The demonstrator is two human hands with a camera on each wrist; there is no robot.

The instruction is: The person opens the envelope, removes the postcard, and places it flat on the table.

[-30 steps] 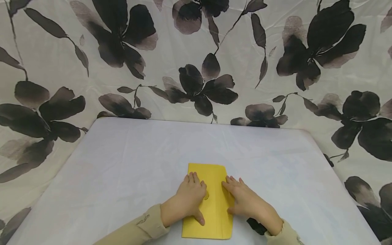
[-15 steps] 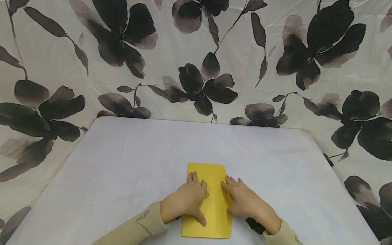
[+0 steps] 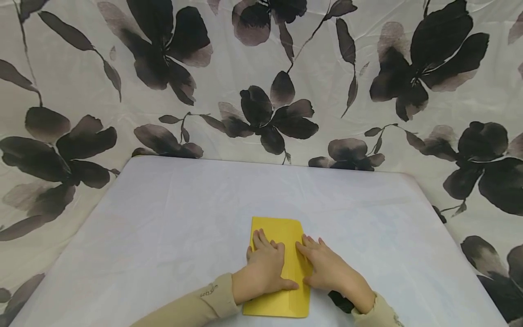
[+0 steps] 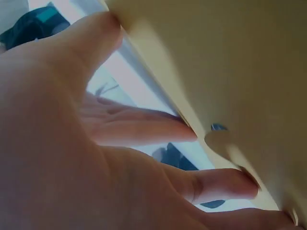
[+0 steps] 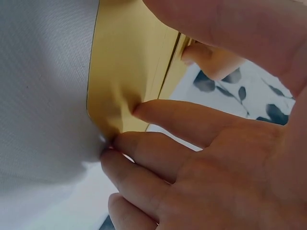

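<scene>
Extends a beige left sleeve point(image 3: 192, 306) at the near left of the yellow folder point(image 3: 291, 265) and lays the left hand point(image 3: 265, 268) across its left half with fingers and thumb outstretched, grasping nothing. Has the folder lying on the white table point(image 3: 163, 227) beneath both hands, with dark-flowered cloth point(image 3: 269, 116) beyond its far end. Touches its right edge with extended fingers of the right hand point(image 3: 328, 268), likewise without a grip, with a black object point(image 3: 341, 302), too hidden to identify, and a beige right sleeve point(image 3: 376, 313) at the folder's near right.
</scene>
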